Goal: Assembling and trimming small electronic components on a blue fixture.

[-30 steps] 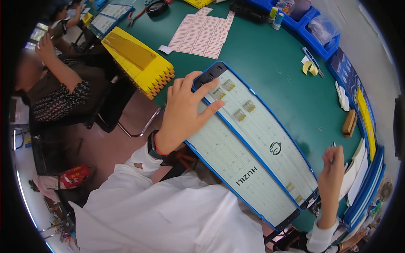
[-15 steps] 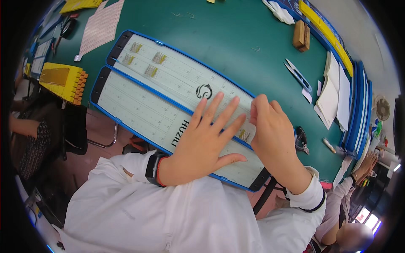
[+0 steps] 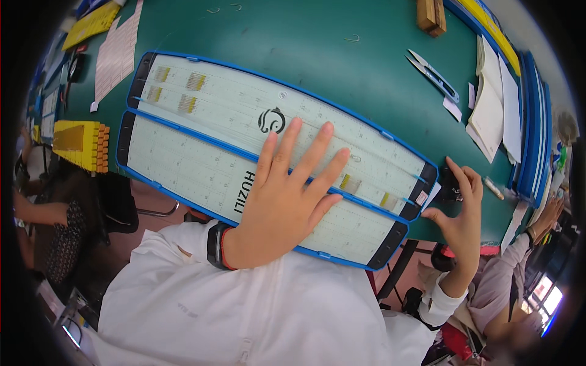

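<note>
A long, shallow blue-framed case (image 3: 183, 131) with pale printed panels and black ends lies slanted across the table before me. My left hand (image 3: 293, 189) rests on its middle, palm down with fingers spread. Clusters of fine lines with yellow strips (image 3: 196, 82) sit at the case's left; further yellow strips (image 3: 349, 183) lie right of my left hand. Beyond the case's right end my right hand (image 3: 461, 210) is open, thumb and curved fingers apart, nothing visible between them. A white slip (image 3: 431, 197) sticks out by that end, close to the thumb. Behind those fingers is a partly hidden black object (image 3: 450, 183).
Thread snips (image 3: 434, 76), a wooden block (image 3: 431, 17), papers (image 3: 485, 104) and a marker (image 3: 493, 188) are on the right. Small hooks (image 3: 352, 39) lie beyond the case. A yellow rack (image 3: 79, 145) stands left. Another person's hand (image 3: 548, 215) shows far right.
My right hand has moved from above the case's right part to beyond its right end, and its closed fingers have opened. My left hand stays flat on the case. The view has shifted.
</note>
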Action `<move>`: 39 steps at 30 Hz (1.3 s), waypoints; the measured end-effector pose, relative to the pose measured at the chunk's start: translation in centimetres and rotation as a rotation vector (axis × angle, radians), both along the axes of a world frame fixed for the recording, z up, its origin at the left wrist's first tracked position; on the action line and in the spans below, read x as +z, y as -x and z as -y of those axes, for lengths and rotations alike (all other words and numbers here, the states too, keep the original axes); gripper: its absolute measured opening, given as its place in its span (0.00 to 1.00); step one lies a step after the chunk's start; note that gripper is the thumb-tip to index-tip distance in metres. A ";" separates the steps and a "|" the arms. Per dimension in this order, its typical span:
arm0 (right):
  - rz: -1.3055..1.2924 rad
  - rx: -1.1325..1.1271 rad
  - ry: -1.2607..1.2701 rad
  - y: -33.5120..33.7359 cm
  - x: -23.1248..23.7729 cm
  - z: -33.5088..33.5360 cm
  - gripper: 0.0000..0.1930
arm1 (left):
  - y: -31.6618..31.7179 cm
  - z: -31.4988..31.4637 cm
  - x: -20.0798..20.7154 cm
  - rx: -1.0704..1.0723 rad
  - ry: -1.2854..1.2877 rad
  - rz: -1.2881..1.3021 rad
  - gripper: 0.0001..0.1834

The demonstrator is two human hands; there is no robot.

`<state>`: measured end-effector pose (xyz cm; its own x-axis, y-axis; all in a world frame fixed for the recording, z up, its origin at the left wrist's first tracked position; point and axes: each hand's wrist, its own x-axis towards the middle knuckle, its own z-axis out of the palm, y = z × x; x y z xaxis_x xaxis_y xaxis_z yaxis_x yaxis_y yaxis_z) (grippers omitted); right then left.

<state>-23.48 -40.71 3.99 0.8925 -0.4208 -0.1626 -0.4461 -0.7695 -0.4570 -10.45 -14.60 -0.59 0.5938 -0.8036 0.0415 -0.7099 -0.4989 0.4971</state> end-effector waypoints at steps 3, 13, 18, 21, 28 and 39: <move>0.045 -0.005 0.006 0.5 -0.9 0.3 0.33 | -0.1 0.5 -0.2 0.040 -0.002 0.023 0.30; 1.227 -0.148 -0.890 -3.4 -2.2 -5.1 0.18 | -1.2 -0.5 0.4 -0.013 -0.006 -0.052 0.31; 1.089 -0.134 -0.964 -6.6 -3.0 -7.3 0.09 | -1.3 -0.5 0.2 -0.020 0.025 -0.034 0.30; 0.957 -0.169 -0.853 -7.2 -3.3 -7.5 0.09 | -1.4 -0.4 0.1 -0.015 0.017 -0.023 0.31; 0.872 -0.160 -0.806 -7.4 -3.2 -7.8 0.10 | -1.3 -0.3 0.2 -0.012 -0.004 -0.016 0.31; 0.897 -0.265 -0.785 -7.0 -2.8 -8.1 0.10 | -1.3 -0.4 0.0 -0.006 -0.011 -0.012 0.30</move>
<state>-16.48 -32.58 1.18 0.7202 -0.6714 0.1748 0.1649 -0.0791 -0.9831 -9.20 -14.15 -0.58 0.5891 -0.8077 0.0255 -0.7072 -0.5000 0.4998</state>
